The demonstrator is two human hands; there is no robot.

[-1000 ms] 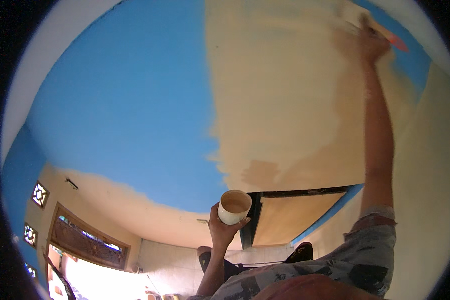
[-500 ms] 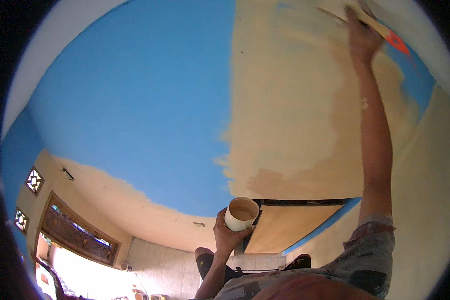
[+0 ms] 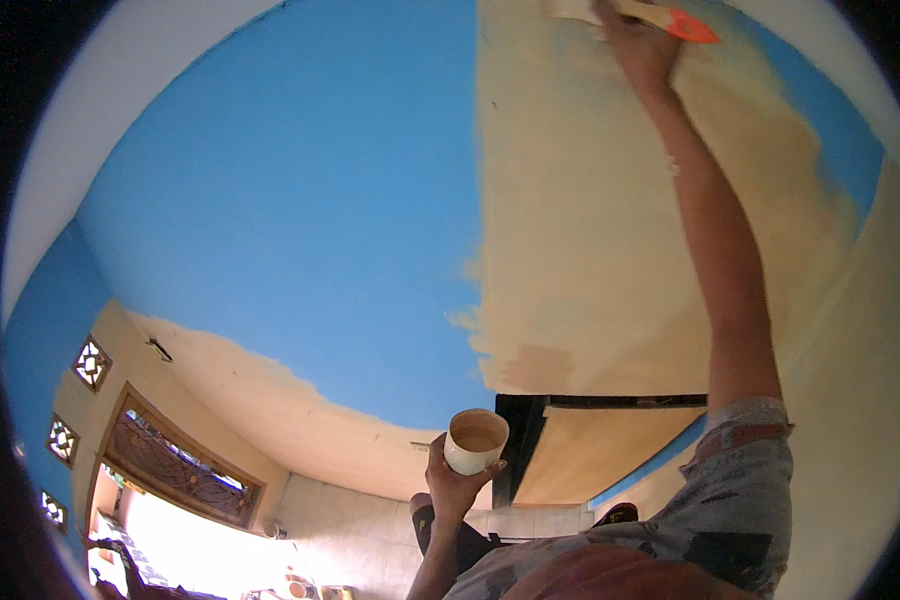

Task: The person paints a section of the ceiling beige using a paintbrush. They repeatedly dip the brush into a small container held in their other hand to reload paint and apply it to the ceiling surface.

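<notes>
High on the wall, my right hand (image 3: 642, 55) is closed on a paintbrush (image 3: 692, 27) with a light wooden handle and an orange-red end, partly hidden by my fingers and at the top edge. The brush lies over beige paint (image 3: 570, 200), right of a large blue area (image 3: 290, 200); another blue strip (image 3: 830, 110) shows at the far right. Low in the middle, my left hand (image 3: 454, 482) is wrapped round a white cup (image 3: 468, 458) holding beige liquid, apparently paint. My right forearm stretches up across the painted wall.
Below the beige area is a dark-framed pale panel (image 3: 600, 450). At lower left are square vent blocks (image 3: 92, 362), a wooden-framed grille (image 3: 180, 460) above a bright opening, and small items (image 3: 305, 590) on the tiled floor (image 3: 340, 520). My legs show below the cup.
My right hand and brush have swept left along the upper beige area. My left hand still holds the cup low, and the wall has shifted rightward in the view.
</notes>
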